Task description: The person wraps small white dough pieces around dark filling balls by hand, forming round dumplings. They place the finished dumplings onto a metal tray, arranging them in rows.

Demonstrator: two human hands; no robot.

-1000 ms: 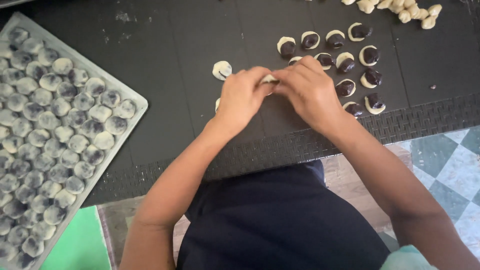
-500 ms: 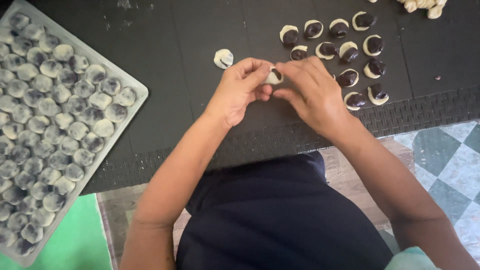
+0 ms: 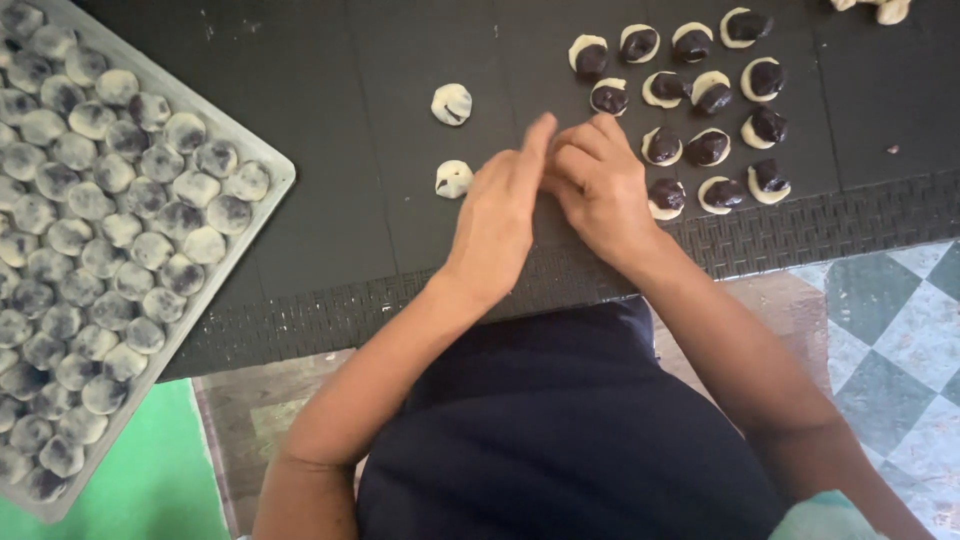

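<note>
My left hand (image 3: 498, 218) and my right hand (image 3: 603, 188) are pressed together over the black mat (image 3: 330, 200), near its front edge. The left fingers lie straight against the curled right fingers. The small dough piece they were pinching is hidden between them. Two closed pale dough balls lie just left of my hands, one (image 3: 453, 179) close to the left fingers and one (image 3: 451, 103) farther back. To the right, several open dough rounds with dark filling (image 3: 708, 148) lie in rows, the nearest beside my right hand.
A metal tray (image 3: 262, 205) packed with several closed, speckled dough balls sits at the left, hanging past the mat's front edge. More dough pieces (image 3: 880, 8) show at the far right corner. Below are a checkered tile floor (image 3: 900, 310) and a green surface (image 3: 150, 470).
The hands have closed over the dough piece seen between the fingertips half a second ago. A second closed ball now shows to the left of them.
</note>
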